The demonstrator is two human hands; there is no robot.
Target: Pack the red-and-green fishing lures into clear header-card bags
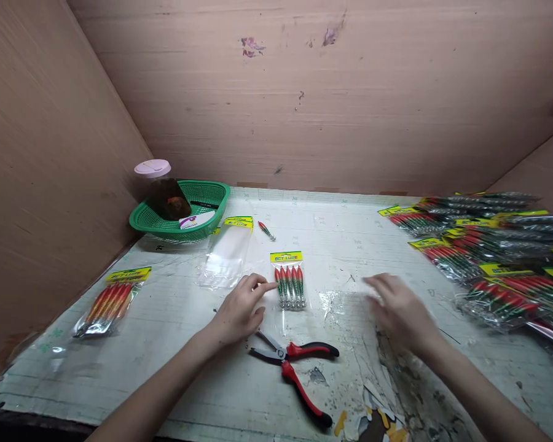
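A clear packet of red-and-green fishing lures (289,285) with a yellow header card lies flat in the middle of the table. My left hand (242,309) is at its left side, forefinger stretched to the packet's edge and thumb held apart; nothing is in its grasp. To the right of the packet, my right hand (399,310) is over the worn tabletop, blurred by motion, with its fingers extended and no object visible in them. Open pliers (283,355) with red-and-black handles lie just below the packet. A single loose lure (266,231) rests behind it.
Flat plastic bags (228,252) with yellow headers lie left of centre. A green basket (179,233) holds a lidded drink cup (163,193). Another lure packet (113,301) is at far left, and many filled packets (498,245) are heaped on the right. Wooden panels (304,123) enclose the table.
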